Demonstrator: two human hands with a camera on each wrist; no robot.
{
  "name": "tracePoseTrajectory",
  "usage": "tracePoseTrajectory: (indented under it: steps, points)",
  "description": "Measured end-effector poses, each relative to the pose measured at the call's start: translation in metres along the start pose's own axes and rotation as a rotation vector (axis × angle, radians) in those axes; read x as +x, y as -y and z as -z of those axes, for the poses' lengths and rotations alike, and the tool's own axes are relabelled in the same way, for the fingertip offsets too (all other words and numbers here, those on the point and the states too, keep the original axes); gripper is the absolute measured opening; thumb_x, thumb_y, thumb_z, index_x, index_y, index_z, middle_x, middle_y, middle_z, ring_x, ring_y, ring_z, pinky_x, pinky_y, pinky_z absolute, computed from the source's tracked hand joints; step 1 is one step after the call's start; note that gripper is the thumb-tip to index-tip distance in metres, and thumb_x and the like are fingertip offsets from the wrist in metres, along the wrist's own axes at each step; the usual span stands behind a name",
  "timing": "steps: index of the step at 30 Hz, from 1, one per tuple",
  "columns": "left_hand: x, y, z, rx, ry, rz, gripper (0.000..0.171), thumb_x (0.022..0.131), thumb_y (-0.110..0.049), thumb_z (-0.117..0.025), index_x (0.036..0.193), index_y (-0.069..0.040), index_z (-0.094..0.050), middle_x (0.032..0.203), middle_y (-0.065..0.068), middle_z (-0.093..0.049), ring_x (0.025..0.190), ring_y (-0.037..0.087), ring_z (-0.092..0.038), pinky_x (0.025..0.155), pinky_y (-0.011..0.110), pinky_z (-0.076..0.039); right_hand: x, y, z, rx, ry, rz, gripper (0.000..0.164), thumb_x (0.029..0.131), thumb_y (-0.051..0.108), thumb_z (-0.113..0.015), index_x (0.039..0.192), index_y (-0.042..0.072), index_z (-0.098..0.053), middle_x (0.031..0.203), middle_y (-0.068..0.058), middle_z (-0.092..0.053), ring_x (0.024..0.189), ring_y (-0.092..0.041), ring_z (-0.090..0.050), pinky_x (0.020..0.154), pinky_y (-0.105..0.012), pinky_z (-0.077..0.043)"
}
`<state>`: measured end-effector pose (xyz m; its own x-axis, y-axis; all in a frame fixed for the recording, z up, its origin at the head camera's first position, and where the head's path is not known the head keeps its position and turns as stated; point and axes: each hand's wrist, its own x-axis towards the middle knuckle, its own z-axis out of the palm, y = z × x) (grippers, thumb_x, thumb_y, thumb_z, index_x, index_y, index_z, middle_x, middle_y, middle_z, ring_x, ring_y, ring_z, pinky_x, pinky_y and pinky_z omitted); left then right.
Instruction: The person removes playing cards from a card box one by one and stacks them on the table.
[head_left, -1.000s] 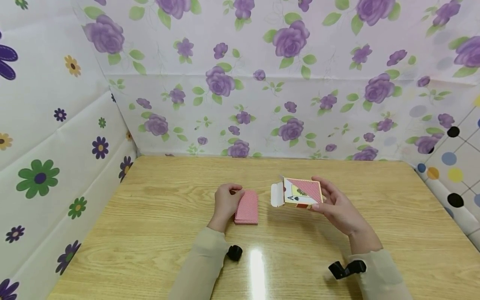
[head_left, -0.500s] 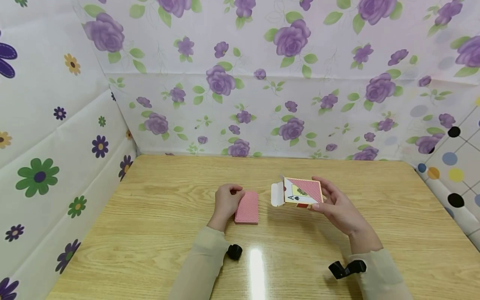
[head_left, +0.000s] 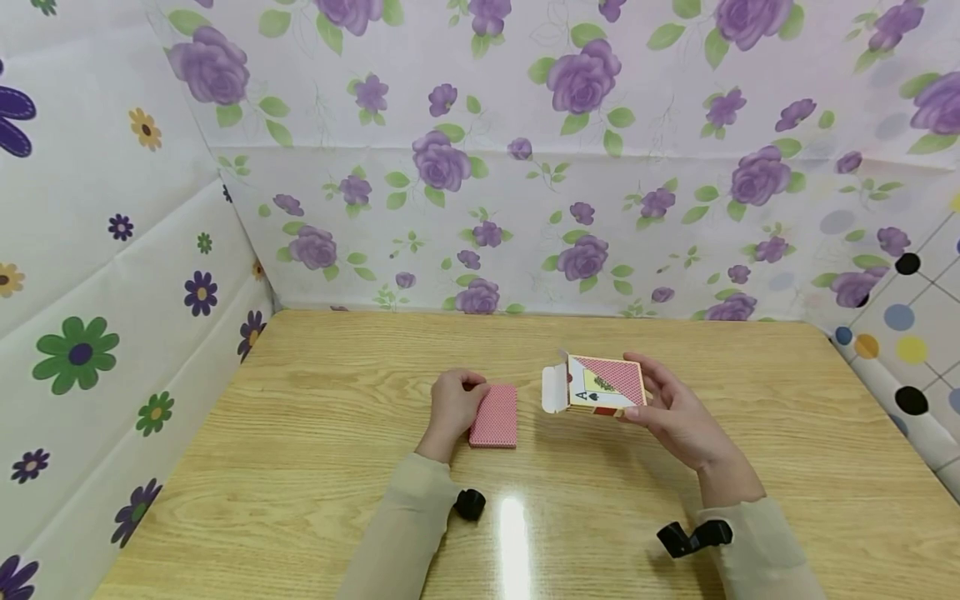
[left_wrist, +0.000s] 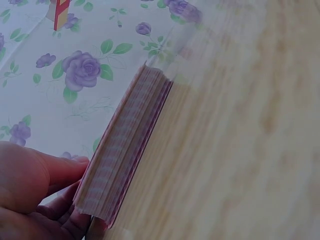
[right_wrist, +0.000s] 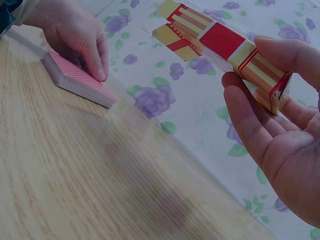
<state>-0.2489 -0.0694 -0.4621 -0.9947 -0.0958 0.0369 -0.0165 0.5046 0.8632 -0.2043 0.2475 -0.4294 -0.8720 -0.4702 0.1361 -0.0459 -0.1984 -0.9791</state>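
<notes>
Left hand [head_left: 453, 408]: thumb and fingers clamped on the card deck [head_left: 497, 418], pinching it at its far left corner
Card deck: we see it lying flat on the worktop [head_left: 300, 433], red patterned back up, between the left hand and the card box [head_left: 606, 385], not touching the box
Right hand [head_left: 678, 421]: clamped on the card box at its right end, thumb on the near side, fingers on the far side
Card box: held above the worktop, end flap [head_left: 555, 390] open and facing the deck
Box print: we read an "A" next to a black spade, plus a dark picture on yellow and a red patterned diagonal half
Box side: red panel with yellow and striped bands
Smaller print: we can't make it out
Backdrop [head_left: 517, 179]: white cloth, purple roses
</notes>
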Motion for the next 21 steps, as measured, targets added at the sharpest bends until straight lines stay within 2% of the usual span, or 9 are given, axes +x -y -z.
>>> tracePoseTrajectory:
  steps: [15,21]
  points:
    - [-0.0025,-0.0003,0.0022,-0.035,0.014,0.002,0.016,0.088,-0.015,-0.067,0.098,-0.004,-0.073,0.097,0.01,-0.068,0.087,0.022,-0.061,0.074,0.033,-0.052,-0.0005,0.0011,-0.0012,0.009,0.006,-0.008,0.073,0.091,-0.01,-0.051,0.151,0.014,-0.016,0.143,0.003,-0.035,0.118,-0.009,-0.053,0.085,-0.029,-0.054]
    - [-0.0028,0.0002,0.0046,-0.041,0.019,0.002,0.019,0.089,-0.016,-0.065,0.101,-0.004,-0.072,0.097,0.009,-0.068,0.085,0.02,-0.06,0.071,0.03,-0.051,0.0002,0.0004,-0.0009,0.006,0.005,-0.006,0.073,0.09,-0.01,-0.051,0.15,0.014,-0.016,0.14,0.001,-0.038,0.116,-0.011,-0.055,0.085,-0.028,-0.054]
